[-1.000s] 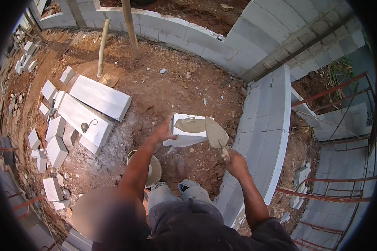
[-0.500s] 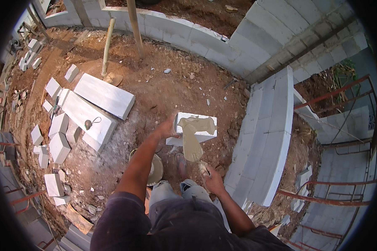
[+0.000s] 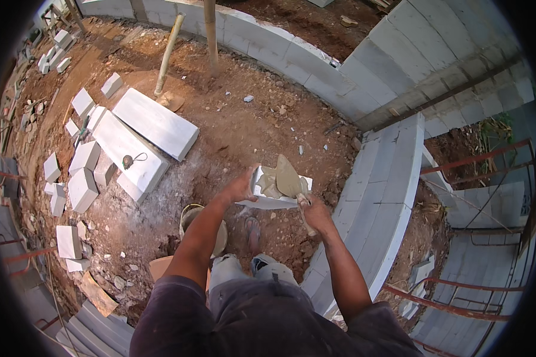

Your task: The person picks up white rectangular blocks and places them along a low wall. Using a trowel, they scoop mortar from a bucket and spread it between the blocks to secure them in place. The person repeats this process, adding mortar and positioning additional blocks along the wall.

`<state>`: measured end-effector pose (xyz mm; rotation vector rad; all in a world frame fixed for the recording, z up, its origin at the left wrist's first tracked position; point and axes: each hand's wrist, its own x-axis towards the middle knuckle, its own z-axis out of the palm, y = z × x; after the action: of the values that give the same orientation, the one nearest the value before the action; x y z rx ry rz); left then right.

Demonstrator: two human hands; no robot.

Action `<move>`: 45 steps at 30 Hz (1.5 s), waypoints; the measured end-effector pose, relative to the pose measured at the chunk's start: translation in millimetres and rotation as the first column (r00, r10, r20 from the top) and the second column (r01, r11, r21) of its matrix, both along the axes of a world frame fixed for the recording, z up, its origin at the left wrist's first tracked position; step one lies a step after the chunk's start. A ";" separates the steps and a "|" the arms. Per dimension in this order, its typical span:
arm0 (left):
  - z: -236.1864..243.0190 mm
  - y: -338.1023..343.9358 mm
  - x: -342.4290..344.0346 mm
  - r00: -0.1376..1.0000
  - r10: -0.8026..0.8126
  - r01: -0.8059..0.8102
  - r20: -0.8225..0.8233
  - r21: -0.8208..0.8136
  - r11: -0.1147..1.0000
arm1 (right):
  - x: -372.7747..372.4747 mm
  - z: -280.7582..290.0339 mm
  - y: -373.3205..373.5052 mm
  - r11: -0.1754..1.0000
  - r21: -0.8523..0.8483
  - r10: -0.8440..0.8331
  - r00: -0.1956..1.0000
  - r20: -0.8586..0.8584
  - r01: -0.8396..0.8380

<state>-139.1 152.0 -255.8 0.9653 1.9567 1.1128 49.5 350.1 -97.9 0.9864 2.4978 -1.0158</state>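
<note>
We grip the white block at its nine o'clock end with our left hand, its long axis running three-to-nine, while our right hand, clamped on the trowel, lays the blade over the mortar on top.

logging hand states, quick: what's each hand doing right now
Left hand: closed on the edge of the white block, holding it up.
Right hand: closed on the trowel handle, blade on the mortar-covered face.
</note>
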 end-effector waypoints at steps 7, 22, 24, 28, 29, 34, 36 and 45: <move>0.9 2.0 -0.8 0.998 0.001 0.000 0.059 -0.014 1.000 | 48.5 -10.7 84.7 0.974 0.115 -0.198 0.980 0.002 0.197; 3.1 24.2 -26.1 1.000 -0.020 0.021 0.023 -0.042 0.999 | 138.2 -49.8 -85.7 0.948 -0.130 -0.307 0.943 -0.128 0.291; 8.9 29.3 -32.8 0.998 -0.047 0.050 0.033 -0.081 0.995 | 158.5 -35.7 -76.1 0.938 -0.165 -0.311 0.950 -0.023 0.304; 4.0 32.2 -35.9 0.996 -0.087 0.086 0.009 0.051 0.995 | 146.6 -28.3 -57.0 0.962 0.069 -0.250 0.952 -0.176 0.266; 4.0 35.3 -34.1 0.997 -0.080 0.079 0.010 0.039 0.996 | 138.1 -49.9 -52.1 0.953 0.160 -0.216 0.945 -0.245 0.259; -9.6 32.8 -38.0 0.991 -0.101 0.101 -0.088 0.005 0.995 | 73.3 -156.5 -84.1 0.918 0.191 -0.305 0.926 -0.220 0.348; -6.8 33.9 -39.8 0.987 -0.114 0.114 -0.114 -0.003 0.993 | 56.1 -193.8 -117.4 0.900 0.243 -0.310 0.924 -0.223 0.361; 1.1 21.6 -54.8 0.947 -0.238 0.214 -0.215 -0.127 0.969 | 101.0 -217.9 -159.7 0.978 0.185 -0.091 0.996 -0.004 0.091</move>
<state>-193.8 173.5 -254.7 1.2730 1.9987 0.7937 150.5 190.4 -315.8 1.1647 2.6022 -0.8152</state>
